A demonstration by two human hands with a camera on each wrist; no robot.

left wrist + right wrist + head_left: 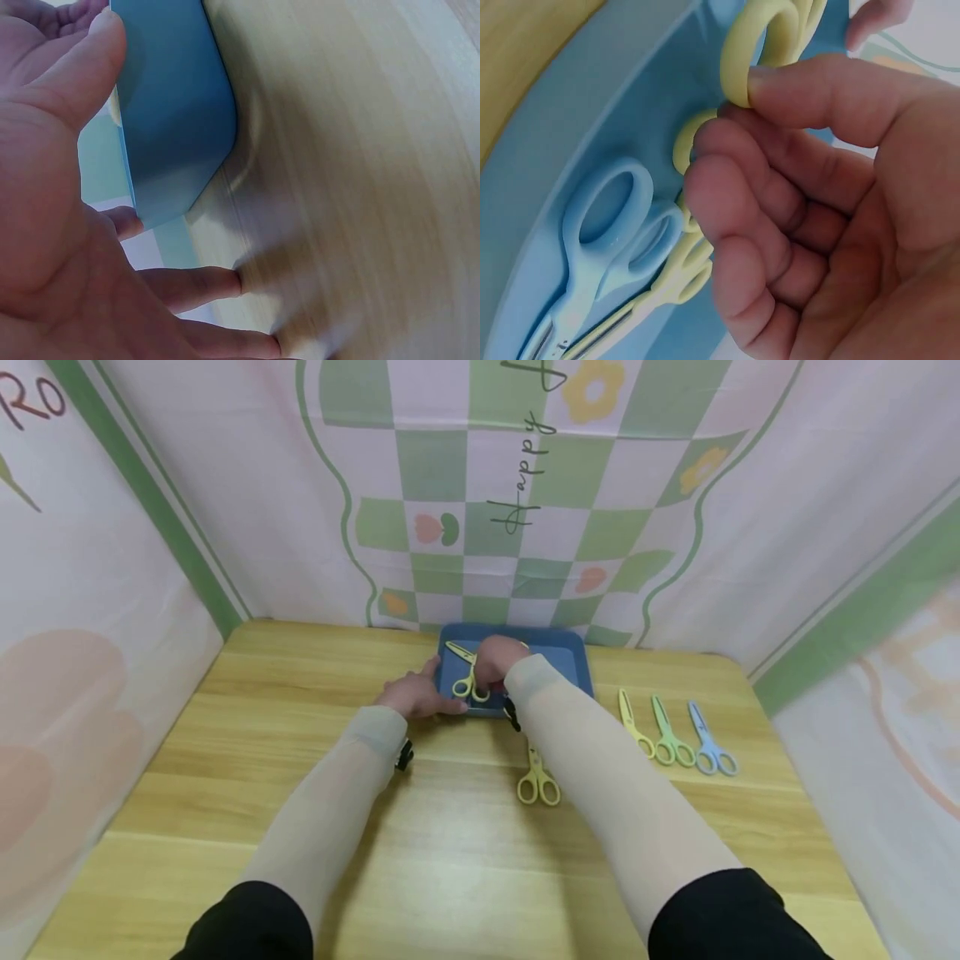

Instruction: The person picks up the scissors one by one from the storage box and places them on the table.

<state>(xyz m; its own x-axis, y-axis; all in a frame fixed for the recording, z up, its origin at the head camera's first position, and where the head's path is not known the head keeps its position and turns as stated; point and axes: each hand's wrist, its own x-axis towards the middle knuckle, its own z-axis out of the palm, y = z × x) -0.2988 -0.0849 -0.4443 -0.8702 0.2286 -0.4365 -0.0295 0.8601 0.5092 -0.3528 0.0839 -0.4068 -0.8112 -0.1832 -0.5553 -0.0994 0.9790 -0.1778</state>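
Over the blue tray (573, 660), my right hand (501, 662) pinches a handle loop of the yellow scissors (739, 60) between thumb and forefinger, its other fingers curled in. Their blades (459, 652) point to the tray's back left. Under and beside that hand, the right wrist view shows blue scissors (581, 266) and another yellow pair (676, 266) lying in the tray. My left hand (416, 695) steadies the tray's front left corner, fingers spread. Its thumb (97, 56) rests along the rim, while two fingertips touch the table.
On the wooden table (465, 860), another yellow pair of scissors (536, 762) lies in front of the tray, partly behind my right forearm. To the right, yellow scissors (628, 714), green scissors (664, 727) and blue scissors (703, 727) form a row. A patterned curtain (435, 464) hangs behind.
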